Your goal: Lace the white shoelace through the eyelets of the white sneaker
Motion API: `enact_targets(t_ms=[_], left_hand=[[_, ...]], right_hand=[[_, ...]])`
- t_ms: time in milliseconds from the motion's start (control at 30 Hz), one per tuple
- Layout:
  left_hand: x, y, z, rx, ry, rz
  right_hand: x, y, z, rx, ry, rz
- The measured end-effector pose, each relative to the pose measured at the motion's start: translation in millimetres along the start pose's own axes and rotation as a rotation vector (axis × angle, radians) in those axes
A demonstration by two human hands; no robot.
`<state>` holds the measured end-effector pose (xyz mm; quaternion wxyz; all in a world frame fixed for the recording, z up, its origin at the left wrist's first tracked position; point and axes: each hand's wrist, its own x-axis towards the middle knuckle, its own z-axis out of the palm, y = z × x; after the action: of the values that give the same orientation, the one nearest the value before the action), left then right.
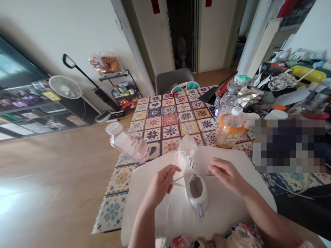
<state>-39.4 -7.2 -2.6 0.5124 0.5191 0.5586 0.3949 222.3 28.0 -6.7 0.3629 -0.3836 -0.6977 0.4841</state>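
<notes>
A white lace-up sneaker (190,158) rests on a white mat (224,199), toe pointing away from me and heel with a purple-striped tab towards me. To its left, my left hand (161,181) has its fingers curled closed around a white shoelace (178,179) that runs to the shoe's upper eyelets. On the other side, my right hand (224,172) pinches the opposite lace end, a short stretch of which shows between fingers and shoe. Both hands are apart from the shoe itself. The insole is grey with a reddish print.
A patterned tablecloth (169,131) lies under the mat. At left stands a clear bottle with pink liquid (131,144); at right, an orange-labelled jug (230,129) and a clear plastic bottle (227,100). Red-handled scissors (176,94) lie at the far edge. Clutter fills the right side.
</notes>
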Motion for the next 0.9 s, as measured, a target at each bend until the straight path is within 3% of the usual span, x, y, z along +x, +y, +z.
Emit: enact_targets(t_ms=[67, 167, 333, 500, 600, 700, 800, 900], left_hand=[[-4, 8, 2.5, 0.221, -0.032, 0.009], [-5, 13, 4.5, 0.359, -0.081, 0.018], [-4, 7, -2.6, 0.376, -0.120, 0.025], [-4, 4, -14.7, 0.305, -0.099, 0.208], [-1, 4, -11.3, 0.107, -0.105, 0.322], [2, 4, 5.7, -0.123, -0.122, 0.317], [7, 4, 28.1, -0.329, -0.091, 0.257], [12, 3, 42.8, -0.381, 0.024, 0.183]], right_hand=[[0, -5, 3, -0.197, -0.030, -0.009], [-3, -7, 6, -0.293, -0.076, 0.018], [-6, -1, -1, -0.316, -0.129, -0.044], [-7, -8, -17, -0.343, -0.161, -0.087], [-6, -15, -19, -0.114, -0.214, -0.079], [0, -15, -7, 0.280, -0.214, -0.031], [7, -8, 15, 0.570, -0.116, 0.032], [15, -1, 34, 0.628, 0.053, 0.122]])
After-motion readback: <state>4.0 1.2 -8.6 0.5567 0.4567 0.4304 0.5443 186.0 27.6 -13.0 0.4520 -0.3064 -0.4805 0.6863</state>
